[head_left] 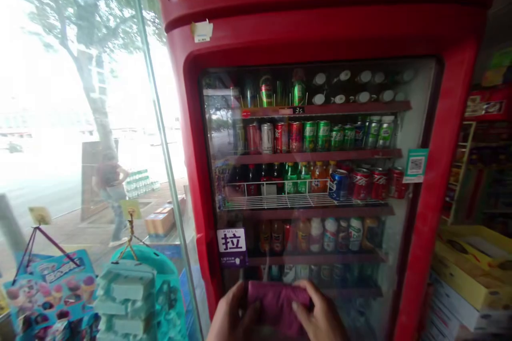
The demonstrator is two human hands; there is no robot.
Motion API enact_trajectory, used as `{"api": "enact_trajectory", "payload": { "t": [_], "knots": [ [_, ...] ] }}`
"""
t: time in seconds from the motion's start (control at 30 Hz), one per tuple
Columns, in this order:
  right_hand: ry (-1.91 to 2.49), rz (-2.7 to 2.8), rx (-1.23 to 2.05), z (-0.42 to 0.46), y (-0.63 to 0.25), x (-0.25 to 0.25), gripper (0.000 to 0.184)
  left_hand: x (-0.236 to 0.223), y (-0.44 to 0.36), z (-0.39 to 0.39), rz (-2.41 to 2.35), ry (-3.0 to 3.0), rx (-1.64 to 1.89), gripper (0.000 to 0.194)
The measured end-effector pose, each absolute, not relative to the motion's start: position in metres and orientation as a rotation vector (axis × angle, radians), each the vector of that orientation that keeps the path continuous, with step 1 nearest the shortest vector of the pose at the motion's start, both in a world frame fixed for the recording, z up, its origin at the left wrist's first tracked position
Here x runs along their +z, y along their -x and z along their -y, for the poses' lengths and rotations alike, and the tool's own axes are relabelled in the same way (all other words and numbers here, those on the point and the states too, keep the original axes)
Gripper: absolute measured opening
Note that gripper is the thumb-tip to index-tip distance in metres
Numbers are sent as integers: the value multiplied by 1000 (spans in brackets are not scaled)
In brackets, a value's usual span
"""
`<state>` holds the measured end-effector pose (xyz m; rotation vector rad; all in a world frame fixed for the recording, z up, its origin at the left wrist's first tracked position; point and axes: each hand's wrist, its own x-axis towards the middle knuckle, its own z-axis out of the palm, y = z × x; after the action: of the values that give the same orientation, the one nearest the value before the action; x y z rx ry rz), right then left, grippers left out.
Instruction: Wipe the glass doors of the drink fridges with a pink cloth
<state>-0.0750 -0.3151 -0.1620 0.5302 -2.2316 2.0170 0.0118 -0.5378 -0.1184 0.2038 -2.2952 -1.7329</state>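
In the lower middle of the head view, a folded maroon cloth [278, 303] is stretched between my two hands. My left hand [234, 311] is closed on its left end, with the thumb lying over the front. On the other end my right hand [318, 311] grips the cloth, thumb in front and fingers behind. Both hands are in front of the glass door of a red drinks fridge [320, 34]; whether the cloth touches the glass I cannot tell. A purple and white pull sticker [232, 248] is on the door above my left hand.
Behind the glass stand rows of cans [296, 136] and bottles [330, 234]. At left, packaged toys [56, 293] hang by a window, beyond which a person [112, 186] stands outdoors. Stacked cartons [472, 266] are at right.
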Motion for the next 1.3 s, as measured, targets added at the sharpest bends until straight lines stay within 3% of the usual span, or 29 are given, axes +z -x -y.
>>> {"api": "enact_trajectory", "payload": {
  "t": [0.1,0.3,0.53,0.77,0.93,1.07,1.3],
  "knots": [
    [-834,2278,1668,322,114,-76,25,-47,21,552,2322,15,-1384,36],
    [-952,1865,1257,352,179,82,27,98,68,577,2127,134,-840,27],
    [-855,1750,839,392,227,188,22,202,118,606,2014,72,-505,22],
    [-859,1560,261,429,226,198,34,257,154,617,2110,125,-171,9],
    [-1060,1455,204,451,239,189,46,273,150,617,2133,218,32,18],
    [-1139,1519,190,467,249,174,61,259,139,624,2044,185,153,27],
    [-1244,1537,120,514,236,157,68,193,117,661,1712,159,369,37]
  ]
}}
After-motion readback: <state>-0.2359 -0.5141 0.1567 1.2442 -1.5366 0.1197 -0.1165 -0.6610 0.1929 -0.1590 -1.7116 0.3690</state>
